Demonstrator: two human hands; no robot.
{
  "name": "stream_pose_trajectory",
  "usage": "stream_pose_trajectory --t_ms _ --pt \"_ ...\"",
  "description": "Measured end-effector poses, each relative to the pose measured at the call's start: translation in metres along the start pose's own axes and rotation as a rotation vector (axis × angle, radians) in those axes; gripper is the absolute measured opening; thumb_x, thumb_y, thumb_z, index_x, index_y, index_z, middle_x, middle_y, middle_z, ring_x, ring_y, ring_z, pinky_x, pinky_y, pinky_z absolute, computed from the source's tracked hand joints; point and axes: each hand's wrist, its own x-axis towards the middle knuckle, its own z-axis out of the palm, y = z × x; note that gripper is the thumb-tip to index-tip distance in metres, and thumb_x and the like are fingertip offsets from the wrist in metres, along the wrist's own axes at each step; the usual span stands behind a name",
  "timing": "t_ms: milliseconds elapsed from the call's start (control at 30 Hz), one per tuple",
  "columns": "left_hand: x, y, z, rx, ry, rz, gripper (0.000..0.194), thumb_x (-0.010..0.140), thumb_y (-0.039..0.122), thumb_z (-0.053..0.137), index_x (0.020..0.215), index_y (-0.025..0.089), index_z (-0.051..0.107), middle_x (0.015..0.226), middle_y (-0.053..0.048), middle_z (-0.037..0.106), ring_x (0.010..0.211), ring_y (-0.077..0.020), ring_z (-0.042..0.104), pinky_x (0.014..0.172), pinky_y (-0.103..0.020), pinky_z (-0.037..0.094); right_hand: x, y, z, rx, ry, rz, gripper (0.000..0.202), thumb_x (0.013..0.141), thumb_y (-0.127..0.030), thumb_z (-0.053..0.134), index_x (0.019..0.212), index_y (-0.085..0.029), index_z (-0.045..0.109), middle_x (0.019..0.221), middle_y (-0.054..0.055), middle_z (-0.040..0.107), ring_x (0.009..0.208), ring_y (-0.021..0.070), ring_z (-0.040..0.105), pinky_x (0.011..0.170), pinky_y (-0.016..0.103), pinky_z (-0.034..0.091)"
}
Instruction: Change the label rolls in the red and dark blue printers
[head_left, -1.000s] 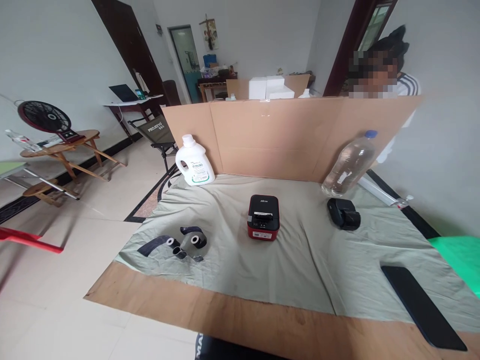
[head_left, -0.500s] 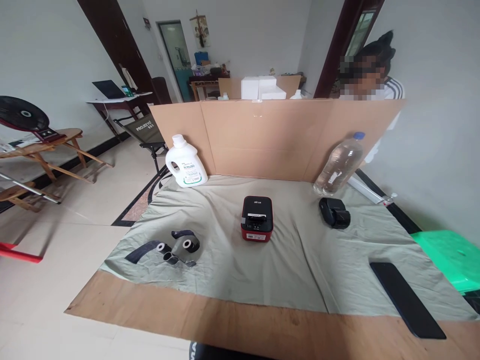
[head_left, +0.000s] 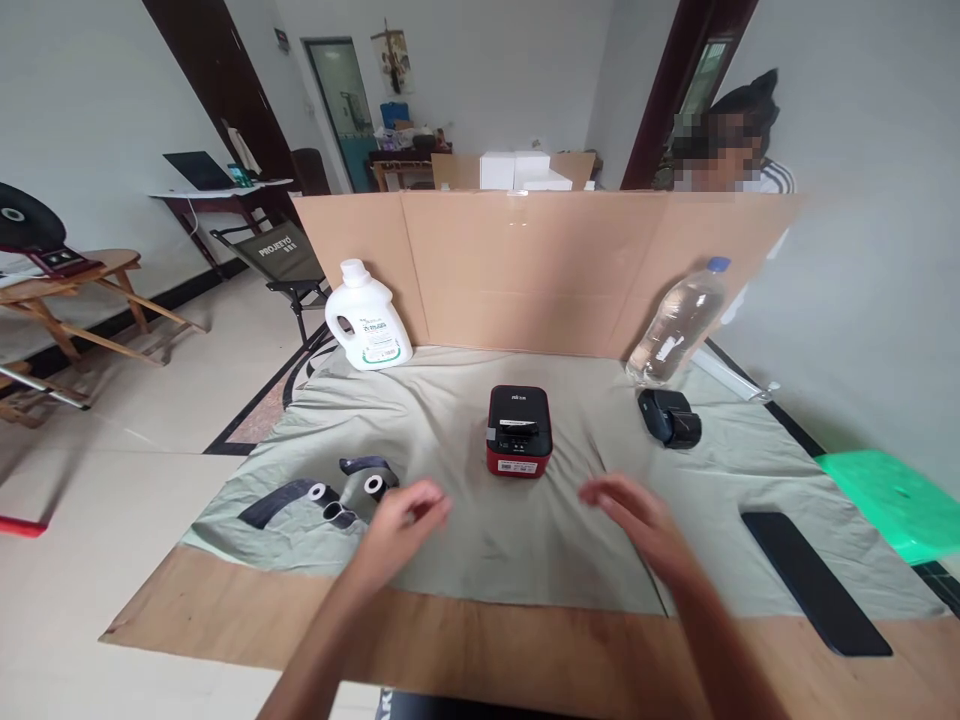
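Observation:
My left hand (head_left: 405,522) hovers over the cloth to the front left of a small black-and-red printer (head_left: 519,432), touching nothing. Its fingers are loosely bent, with a gap between them and the thumb. To the printer's front right, my right hand (head_left: 637,515) is in the air, somewhat blurred, fingers stretched towards the printer and holding nothing. The printer sits upright on the cloth, with a white label on its front. Partly behind my left hand lie a dark ribbon roll (head_left: 375,486) and a second roll (head_left: 324,494) with dark film unwound.
A grey-green cloth (head_left: 465,560) covers most of the wooden table. A white jug (head_left: 367,320) and a clear bottle (head_left: 679,325) stand before a cardboard panel (head_left: 517,270). At right are a small black device (head_left: 670,418) and a flat black slab (head_left: 816,583). Beyond the panel is a person.
Both my hands have come into view from the near edge and reached towards the printer from either side. The camera view has shifted slightly. The objects on the cloth stay in place.

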Motion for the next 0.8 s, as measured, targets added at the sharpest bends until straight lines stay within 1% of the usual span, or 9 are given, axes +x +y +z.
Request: stream_pose_trajectory --t_ms 67,133,167,233,267,367,467,600,800 --pt "0.033 -0.011 0.026 -0.095 0.004 -0.014 0.024 0.081 0.040 0.070 0.073 0.020 0.061 0.065 0.002 0.053 0.062 -0.0127 0.050 0.058 -0.025 0.042 0.015 0.014 0.025 0.091 0.053 0.038 0.033 0.094 -0.050 0.055 0.119 -0.028 0.063 0.122 0.010 0.065 0.114 0.0267 0.063 0.098 0.046 0.054" --pt "0.069 -0.020 0.055 -0.215 0.096 -0.045 0.021 0.079 0.038 0.068 0.075 0.020 0.059 0.064 0.003 0.048 0.060 -0.0112 0.045 0.057 -0.023 0.038 0.033 0.027 0.053 0.248 0.072 0.056 0.053 0.090 -0.054 0.059 0.135 -0.027 0.054 0.139 0.013 0.056 0.128 0.0302 0.056 0.106 0.051 0.049" --pt "0.084 -0.023 0.068 -0.273 0.100 -0.084 0.020 0.078 0.036 0.068 0.075 0.020 0.057 0.062 0.004 0.046 0.058 -0.0107 0.043 0.055 -0.022 0.036 0.041 0.032 0.066 0.308 0.057 0.050 0.062 0.088 -0.055 0.060 0.142 -0.026 0.048 0.147 0.014 0.051 0.133 0.0313 0.052 0.108 0.052 0.047" --pt "0.105 -0.029 0.088 -0.371 0.078 -0.151 0.022 0.072 0.032 0.070 0.074 0.020 0.052 0.062 0.005 0.045 0.056 -0.0097 0.040 0.052 -0.021 0.033 0.052 0.039 0.086 0.370 0.044 0.021 0.073 0.089 -0.056 0.059 0.151 -0.026 0.036 0.157 0.012 0.039 0.141 0.0307 0.043 0.114 0.051 0.041" --pt "0.111 -0.031 0.095 -0.417 0.063 -0.182 0.024 0.070 0.031 0.071 0.074 0.021 0.050 0.062 0.005 0.045 0.056 -0.0093 0.040 0.051 -0.020 0.032 0.055 0.042 0.093 0.373 0.042 0.002 0.074 0.090 -0.055 0.058 0.154 -0.026 0.032 0.160 0.010 0.035 0.144 0.0298 0.039 0.117 0.050 0.037" --pt "0.110 -0.041 0.104 -0.537 0.048 -0.263 0.029 0.070 0.034 0.071 0.076 0.021 0.045 0.067 0.005 0.048 0.058 -0.0093 0.044 0.049 -0.018 0.033 0.055 0.047 0.099 0.308 0.039 -0.063 0.077 0.090 -0.051 0.059 0.157 -0.028 0.027 0.163 0.007 0.029 0.150 0.0282 0.030 0.124 0.050 0.026" --pt "0.104 -0.052 0.106 -0.596 0.046 -0.303 0.031 0.072 0.040 0.069 0.077 0.022 0.044 0.069 0.004 0.048 0.059 -0.0095 0.046 0.048 -0.018 0.034 0.053 0.051 0.097 0.248 0.034 -0.102 0.080 0.089 -0.049 0.062 0.157 -0.028 0.026 0.162 0.006 0.031 0.150 0.0293 0.027 0.125 0.052 0.021" --pt "0.104 -0.060 0.107 -0.620 0.022 -0.290 0.033 0.072 0.040 0.069 0.077 0.022 0.043 0.067 0.005 0.046 0.054 -0.0078 0.044 0.045 -0.017 0.030 0.054 0.052 0.097 0.247 0.047 -0.121 0.080 0.089 -0.049 0.062 0.157 -0.028 0.026 0.160 0.008 0.032 0.149 0.0296 0.029 0.124 0.052 0.024" --pt "0.108 -0.061 0.108 -0.618 0.011 -0.253 0.035 0.072 0.040 0.070 0.075 0.022 0.041 0.063 0.007 0.043 0.049 -0.0063 0.040 0.042 -0.016 0.023 0.055 0.048 0.100 0.285 0.053 -0.123 0.078 0.088 -0.048 0.064 0.155 -0.029 0.028 0.158 0.009 0.035 0.145 0.0289 0.035 0.121 0.051 0.030"
